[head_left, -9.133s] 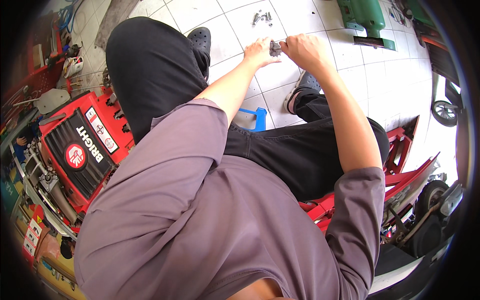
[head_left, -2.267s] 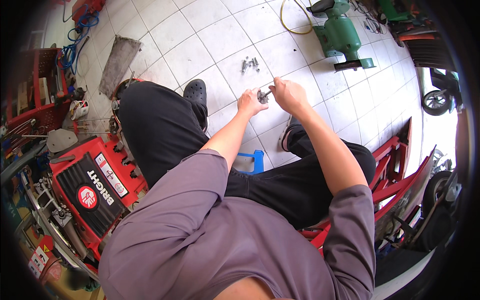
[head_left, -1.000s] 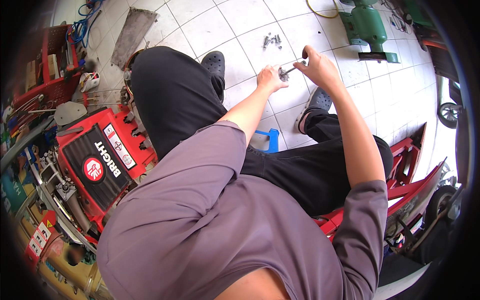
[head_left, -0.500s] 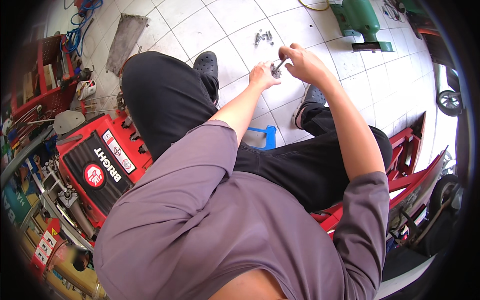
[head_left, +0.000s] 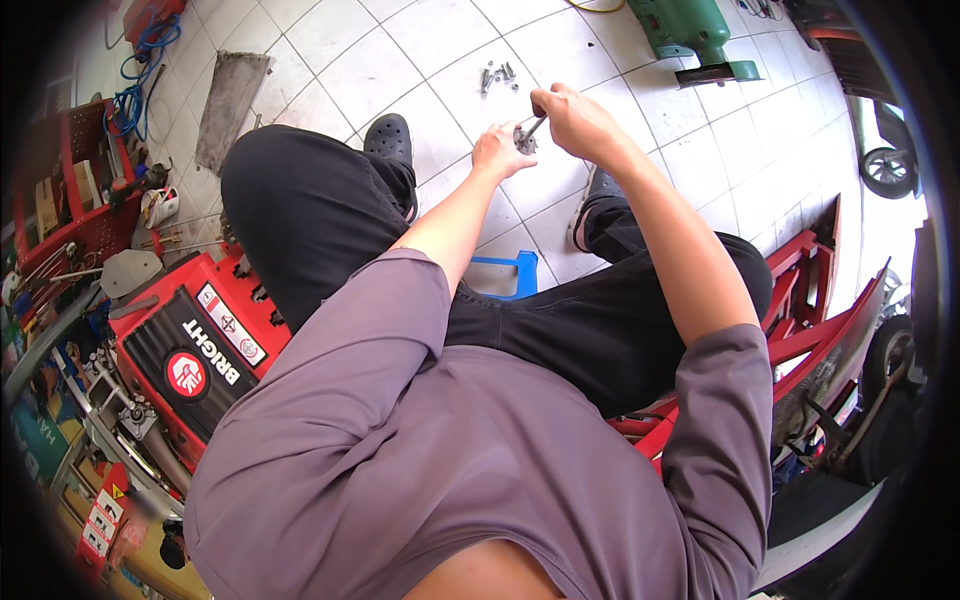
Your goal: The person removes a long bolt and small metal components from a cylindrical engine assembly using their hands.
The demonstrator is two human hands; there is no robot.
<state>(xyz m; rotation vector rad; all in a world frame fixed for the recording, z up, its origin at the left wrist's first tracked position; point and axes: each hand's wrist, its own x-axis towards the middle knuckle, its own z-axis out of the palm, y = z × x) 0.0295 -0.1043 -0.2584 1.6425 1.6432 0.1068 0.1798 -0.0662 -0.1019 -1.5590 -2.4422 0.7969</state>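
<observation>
Between my knees, above the tiled floor, my left hand [head_left: 496,152] is closed on a small grey metal part [head_left: 525,142]. My right hand [head_left: 578,120] grips a slim metal rod-like tool [head_left: 537,127], tilted so that its lower end meets the part. The tool's upper end is hidden in my fingers, and its exact kind does not show. Just beyond my hands, several loose bolts [head_left: 487,80] lie in a little group on the tiles. A blue frame [head_left: 525,275], partly hidden by my legs, is on the floor nearer to me.
On my left stand a red machine with a black cover [head_left: 190,350] and a red perforated rack [head_left: 95,180]. A worn flat board [head_left: 232,110] lies at the far left. Far right is a green motor-like machine [head_left: 695,35]; red metal framing [head_left: 800,285] stands by my right knee.
The whole view has shifted slightly, so the floor and my hands appear further left. Both hands keep their hold on the metal part and the tool.
</observation>
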